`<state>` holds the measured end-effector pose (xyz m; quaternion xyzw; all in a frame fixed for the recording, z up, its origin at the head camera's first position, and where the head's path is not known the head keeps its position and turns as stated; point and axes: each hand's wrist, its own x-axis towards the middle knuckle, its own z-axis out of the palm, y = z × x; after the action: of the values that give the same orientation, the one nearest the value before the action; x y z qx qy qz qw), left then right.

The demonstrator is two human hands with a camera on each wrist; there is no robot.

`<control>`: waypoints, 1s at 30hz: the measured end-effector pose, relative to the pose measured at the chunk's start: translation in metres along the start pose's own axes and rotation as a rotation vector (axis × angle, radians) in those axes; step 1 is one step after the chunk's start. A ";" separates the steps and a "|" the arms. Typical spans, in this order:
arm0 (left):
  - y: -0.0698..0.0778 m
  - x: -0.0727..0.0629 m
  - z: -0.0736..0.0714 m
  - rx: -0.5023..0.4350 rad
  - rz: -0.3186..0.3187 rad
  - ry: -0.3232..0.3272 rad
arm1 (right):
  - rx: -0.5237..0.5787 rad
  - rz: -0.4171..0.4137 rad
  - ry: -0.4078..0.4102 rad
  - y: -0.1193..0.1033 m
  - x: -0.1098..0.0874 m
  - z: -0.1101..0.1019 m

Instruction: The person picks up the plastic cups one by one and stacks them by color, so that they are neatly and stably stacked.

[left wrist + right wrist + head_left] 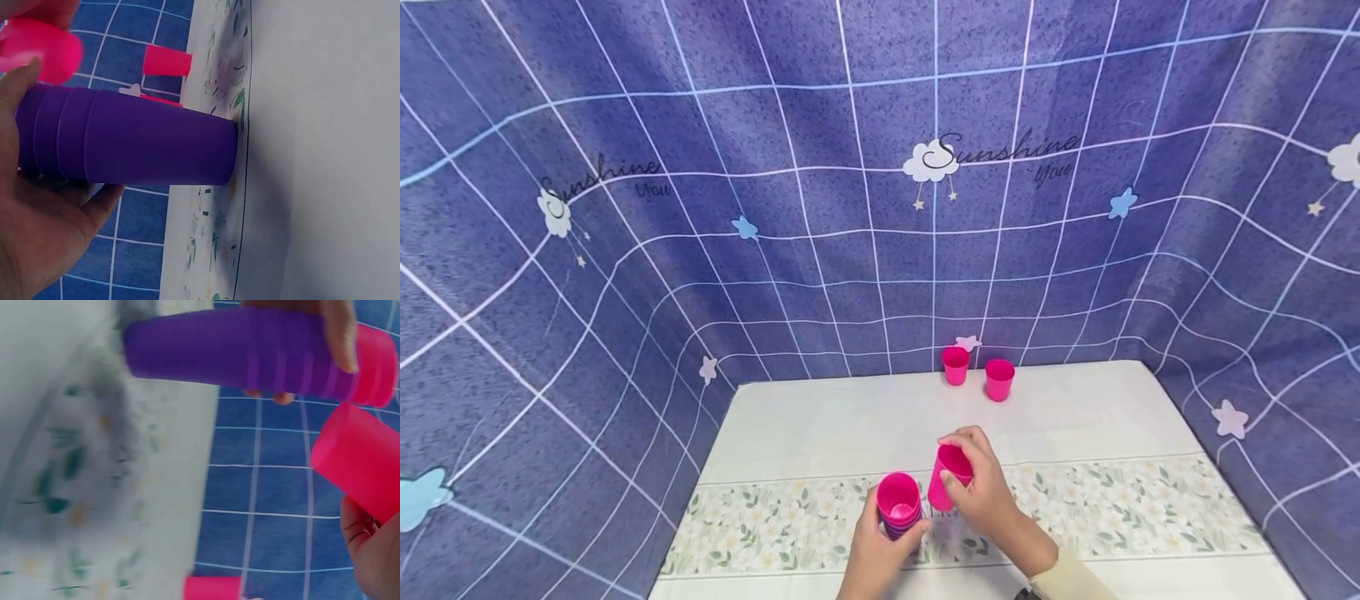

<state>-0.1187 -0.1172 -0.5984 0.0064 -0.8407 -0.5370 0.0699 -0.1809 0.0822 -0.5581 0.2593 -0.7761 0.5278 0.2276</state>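
Note:
My left hand (pixel 877 546) grips a tall stack of nested cups (pixel 150 137) near its upper end. Purple cups form the lower part, and pink ones sit at the top, the uppermost with its open mouth (pixel 898 493) facing up. The stack is upright, its base right at the tabletop. Just right of it, my right hand (pixel 987 490) holds a single pink cup (pixel 359 459) around its rim, tilted, its bottom end close to the top of the stack.
Two pink cups stand upright at the back of the table, one (pixel 956 367) near the curtain and another (pixel 999 381) slightly right and forward. A floral strip (pixel 775 525) runs across the white tabletop (pixel 820 425). A blue gridded curtain (pixel 880 275) encloses the back and sides.

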 end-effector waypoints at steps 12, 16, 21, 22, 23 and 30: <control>-0.008 -0.002 0.004 0.014 0.010 0.000 | -0.184 0.120 -0.172 0.022 -0.047 0.004; -0.009 -0.002 0.006 0.020 -0.016 0.013 | -0.302 0.194 -0.194 0.025 -0.052 0.002; -0.008 0.000 0.006 0.006 -0.057 0.005 | -0.400 0.256 -0.211 0.027 -0.054 -0.002; -0.008 0.000 0.006 0.006 -0.064 0.005 | -0.412 0.260 -0.216 0.027 -0.054 -0.003; -0.008 0.000 0.006 0.008 -0.071 0.003 | -0.422 0.264 -0.220 0.028 -0.054 -0.003; -0.009 0.002 0.007 -0.012 -0.069 -0.012 | -0.498 0.287 -0.307 0.029 -0.056 -0.007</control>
<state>-0.1220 -0.1148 -0.6088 0.0316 -0.8372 -0.5440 0.0466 -0.1564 0.1073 -0.6113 0.1600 -0.9353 0.3033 0.0874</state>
